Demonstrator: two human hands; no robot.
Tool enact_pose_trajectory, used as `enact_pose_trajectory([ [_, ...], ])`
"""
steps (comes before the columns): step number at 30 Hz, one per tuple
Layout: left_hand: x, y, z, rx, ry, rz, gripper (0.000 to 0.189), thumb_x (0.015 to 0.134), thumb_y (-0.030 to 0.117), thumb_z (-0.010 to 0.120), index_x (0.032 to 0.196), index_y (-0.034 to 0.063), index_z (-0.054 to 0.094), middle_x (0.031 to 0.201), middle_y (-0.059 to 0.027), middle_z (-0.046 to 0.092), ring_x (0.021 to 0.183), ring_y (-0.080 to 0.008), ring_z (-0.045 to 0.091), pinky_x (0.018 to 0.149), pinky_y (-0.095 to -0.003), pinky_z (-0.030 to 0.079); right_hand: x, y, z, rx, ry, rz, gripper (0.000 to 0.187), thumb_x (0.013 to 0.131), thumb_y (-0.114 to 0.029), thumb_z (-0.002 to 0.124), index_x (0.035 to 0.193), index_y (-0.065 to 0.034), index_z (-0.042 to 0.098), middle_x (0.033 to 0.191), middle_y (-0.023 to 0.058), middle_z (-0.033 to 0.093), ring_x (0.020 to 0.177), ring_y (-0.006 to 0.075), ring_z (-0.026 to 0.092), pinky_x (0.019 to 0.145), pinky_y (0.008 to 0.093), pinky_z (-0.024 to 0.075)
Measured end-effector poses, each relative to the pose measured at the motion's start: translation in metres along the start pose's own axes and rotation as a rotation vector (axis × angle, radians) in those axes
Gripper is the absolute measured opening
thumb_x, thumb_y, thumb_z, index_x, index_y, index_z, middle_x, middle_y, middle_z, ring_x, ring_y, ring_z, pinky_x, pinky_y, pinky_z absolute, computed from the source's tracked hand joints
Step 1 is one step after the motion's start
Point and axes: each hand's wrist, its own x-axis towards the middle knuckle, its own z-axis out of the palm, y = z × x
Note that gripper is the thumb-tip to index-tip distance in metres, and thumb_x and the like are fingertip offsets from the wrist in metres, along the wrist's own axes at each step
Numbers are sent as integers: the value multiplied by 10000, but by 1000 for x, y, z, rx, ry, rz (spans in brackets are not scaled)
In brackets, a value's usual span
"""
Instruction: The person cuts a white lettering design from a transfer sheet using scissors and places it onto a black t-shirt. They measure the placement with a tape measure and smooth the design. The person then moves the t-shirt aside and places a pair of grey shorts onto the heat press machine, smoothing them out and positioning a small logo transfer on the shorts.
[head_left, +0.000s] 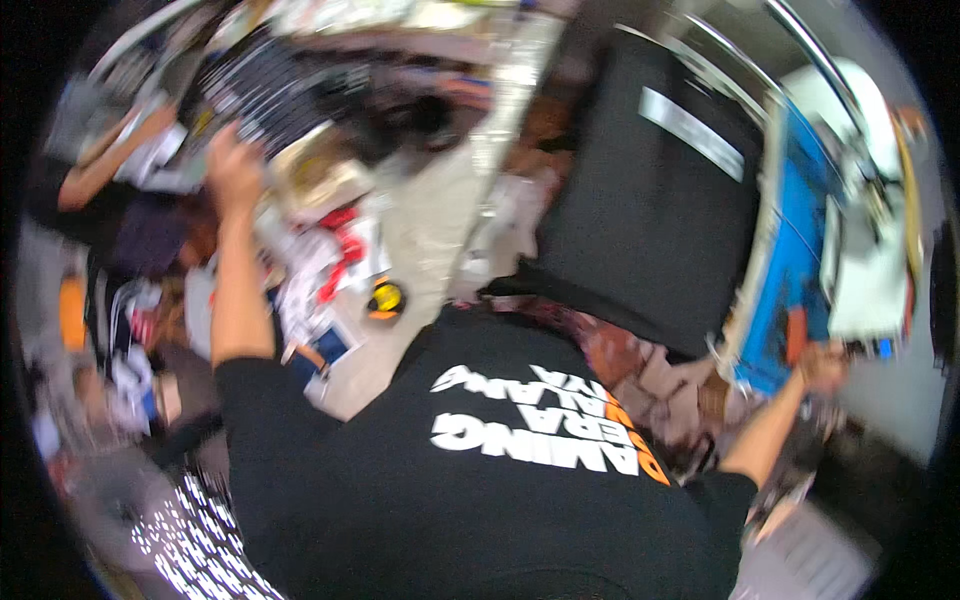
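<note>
My left hand (236, 166) is raised at the upper left, blurred, near dark striped cloth (262, 90) and an open pale box or tray (319, 169). Its fingers look bent; whether it holds anything is unclear. At the far right, my right hand (821, 367) is by the lower end of a blue surface (795, 247), next to a small dark object (866, 349) with a bright blue part. What this hand grips cannot be made out. Between my arms, a large black cloth (652, 202) with a white strip (691, 133) hangs beside the blue surface.
A white machine (866, 255), perhaps a sewing machine, stands at right below metal rails (814, 56). A yellow-and-black round object (386, 298) sits on a pale surface (427, 217) beside red and white cloth (337, 255). Another person's forearm (109, 165) is at far left.
</note>
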Motion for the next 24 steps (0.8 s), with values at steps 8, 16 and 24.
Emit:
enact_pose_trajectory([
  [8,-43,284,2,-809,-27,-183,251,747,-73,533,956,19,637,1108,-140,659,1055,-295,616,958,-372,476,22,-4,-73,641,-47,169,667,922,-636,457,950,2,652,1097,227,629,1052,464,543,921,570,398],
  [16,-184,409,122,-1629,-1011,-1063,643,1024,529,414,1389,8,507,1421,-152,512,1364,-245,398,1146,-344,264,15,-48,-216,1139,-144,135,219,911,-196,680,990,8,667,918,161,683,816,301,651,770,396,522],
  [24,-181,420,55,-1927,-1072,-1363,460,983,450,585,1189,47,668,1151,-101,706,1015,-203,673,902,-339,522,-203,-77,-199,1276,-920,300,462,965,-352,605,1220,32,575,1277,208,592,1185,338,538,1032,435,404],
])
